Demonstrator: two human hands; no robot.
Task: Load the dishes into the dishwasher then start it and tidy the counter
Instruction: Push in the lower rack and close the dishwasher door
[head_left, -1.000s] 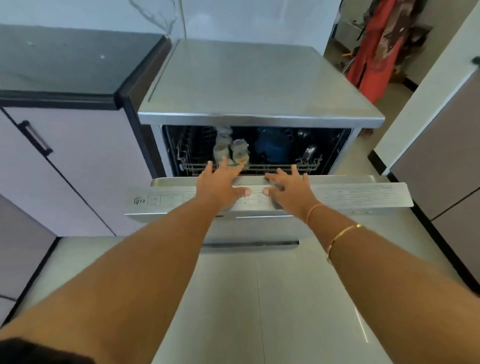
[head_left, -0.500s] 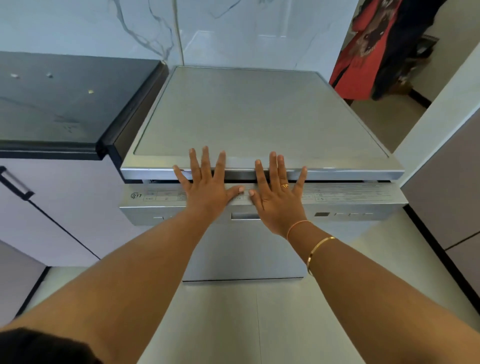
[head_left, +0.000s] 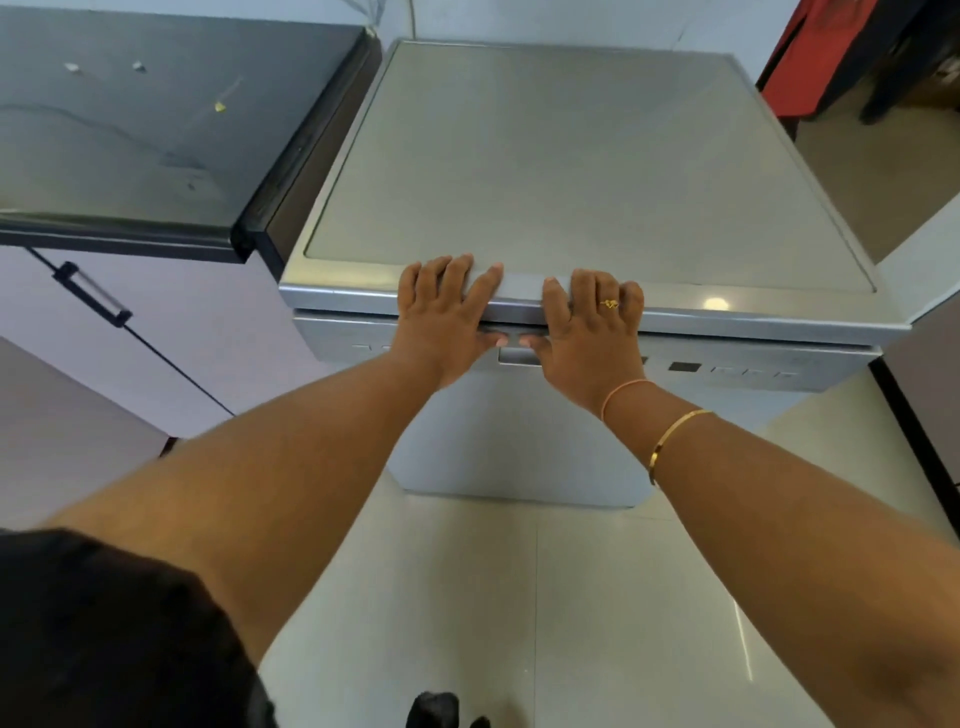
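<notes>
Centrally, we see both grips set side by side on the front upper edge of the dishwasher, which stands directly under and beyond them. Left grip: fingers spread and nearly straight, laid over the lip of the appliance's top, thumb stretched toward the right grip along the seam above the door; nothing is pinched. Right grip: the same posture mirrored, fingers flat over the lip, thumb pointing toward the left grip, the two thumb tips close but apart. A ring sits on one finger of the right grip; a thin thread band and a gold bangle circle the wrist behind it. Just below the thumbs we note the recessed handle. The door stands upright and closed beneath the lip. Right of the right grip runs the control strip with its dark display. Left of the left grip lies the dark bench, carrying a few small scraps, and under it a pale cabinet with a black handle. Below both forearms we see the glossy tiled floor.
</notes>
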